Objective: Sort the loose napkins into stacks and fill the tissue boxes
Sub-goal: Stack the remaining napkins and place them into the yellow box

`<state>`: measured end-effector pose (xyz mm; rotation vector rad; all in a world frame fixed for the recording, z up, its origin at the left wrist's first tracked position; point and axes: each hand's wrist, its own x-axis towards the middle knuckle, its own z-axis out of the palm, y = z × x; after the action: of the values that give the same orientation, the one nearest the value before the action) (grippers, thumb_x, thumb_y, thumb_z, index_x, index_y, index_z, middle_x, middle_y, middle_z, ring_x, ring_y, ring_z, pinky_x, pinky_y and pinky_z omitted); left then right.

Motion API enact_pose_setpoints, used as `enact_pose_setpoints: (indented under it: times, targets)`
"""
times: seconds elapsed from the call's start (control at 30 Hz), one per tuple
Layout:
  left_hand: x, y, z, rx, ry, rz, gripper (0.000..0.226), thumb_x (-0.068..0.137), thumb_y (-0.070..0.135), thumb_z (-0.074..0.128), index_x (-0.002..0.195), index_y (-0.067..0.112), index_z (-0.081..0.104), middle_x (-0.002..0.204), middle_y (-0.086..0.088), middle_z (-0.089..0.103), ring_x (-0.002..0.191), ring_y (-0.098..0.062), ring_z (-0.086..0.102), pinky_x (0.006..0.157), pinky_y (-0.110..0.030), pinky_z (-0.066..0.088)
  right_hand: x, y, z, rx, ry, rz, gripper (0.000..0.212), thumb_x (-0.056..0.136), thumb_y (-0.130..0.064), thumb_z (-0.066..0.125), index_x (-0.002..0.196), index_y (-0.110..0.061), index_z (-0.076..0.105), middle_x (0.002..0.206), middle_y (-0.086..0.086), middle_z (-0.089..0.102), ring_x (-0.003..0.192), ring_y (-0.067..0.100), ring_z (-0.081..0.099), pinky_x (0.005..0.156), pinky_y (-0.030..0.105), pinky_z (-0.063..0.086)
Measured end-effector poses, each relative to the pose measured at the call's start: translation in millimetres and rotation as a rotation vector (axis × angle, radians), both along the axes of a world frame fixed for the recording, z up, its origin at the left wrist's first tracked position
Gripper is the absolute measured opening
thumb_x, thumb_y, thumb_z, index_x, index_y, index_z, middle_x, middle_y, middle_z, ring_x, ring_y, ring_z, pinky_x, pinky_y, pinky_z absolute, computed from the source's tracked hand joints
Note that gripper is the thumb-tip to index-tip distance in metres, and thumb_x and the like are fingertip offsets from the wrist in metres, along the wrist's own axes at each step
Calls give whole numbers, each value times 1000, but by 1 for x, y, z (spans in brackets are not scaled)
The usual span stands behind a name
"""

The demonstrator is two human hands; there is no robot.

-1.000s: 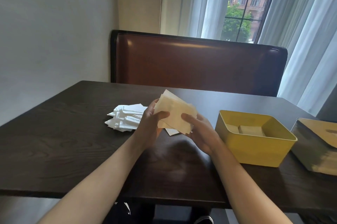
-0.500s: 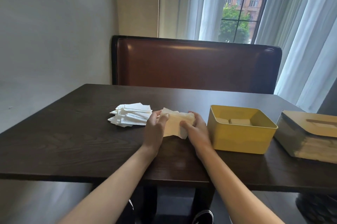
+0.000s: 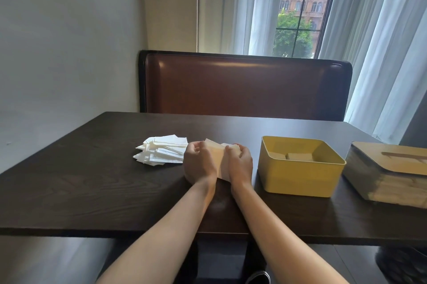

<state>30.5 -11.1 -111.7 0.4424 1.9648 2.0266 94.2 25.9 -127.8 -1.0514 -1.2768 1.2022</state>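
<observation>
Lowered from mid-air onto the table [image 3: 92, 179], the napkin stack [image 3: 218, 158] now stands on edge between 2 gripping hands, left hand [image 3: 199, 164] and right hand [image 3: 240, 164]. Just right of the right hand sits the open yellow box [image 3: 300, 182], so that hand is nearer.

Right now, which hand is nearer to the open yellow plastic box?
Right. The right hand is just left of the open yellow plastic box; the left hand is farther left, nearer the loose white napkins.
</observation>
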Motion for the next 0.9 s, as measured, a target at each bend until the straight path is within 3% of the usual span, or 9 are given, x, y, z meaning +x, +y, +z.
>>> enact_pose_setpoints:
  times: [0.17,0.3,0.47,0.57,0.67,0.77,0.9]
  targets:
    - [0,3,2,-32,48,-61,26,90,49,60,97,24,63,93,9,66,88,-16,62,79,-32,45,-5,3,-2,28,2,0,18,94,-41,59,104,-27,54,97,-12,58,91,8,58,86,32,52]
    - [-2,6,-2,-58,69,-21,9,91,28,56,83,29,58,92,9,65,86,-17,60,94,-39,49,-9,7,-2,42,-21,-48,18,93,-37,62,102,-24,54,93,-10,58,87,9,57,83,32,53]
    - [-3,-1,-5,89,-27,-45,18,95,26,49,87,25,66,90,7,65,81,-8,57,70,-28,43,-10,7,-3,17,5,-79,13,98,-20,47,109,-20,55,94,-8,57,87,8,55,78,28,50]
    - [-5,3,-5,103,-25,-86,17,92,37,57,86,25,67,88,6,68,82,-12,61,74,-32,48,-12,7,0,31,41,-69,9,98,-24,50,103,-22,57,95,-8,60,92,11,58,84,32,51]
    - [-9,6,-6,62,26,-62,6,91,26,62,90,21,66,90,5,68,83,-13,62,75,-30,47,-11,10,-1,65,1,-80,9,97,-30,57,100,-22,58,93,-8,61,87,7,57,75,25,48]
    - [-14,6,-9,86,-6,-38,10,93,16,56,95,18,66,92,2,67,87,-16,60,75,-28,43,-8,14,-3,34,-5,-89,9,100,-25,51,102,-21,58,95,-8,59,91,10,55,77,25,44]
    - [-14,8,-10,132,-35,-149,15,93,23,53,85,19,66,81,5,65,77,-13,57,68,-30,42,-7,15,-2,17,-7,-59,16,101,-31,47,101,-21,61,93,-8,62,92,12,57,81,30,45]
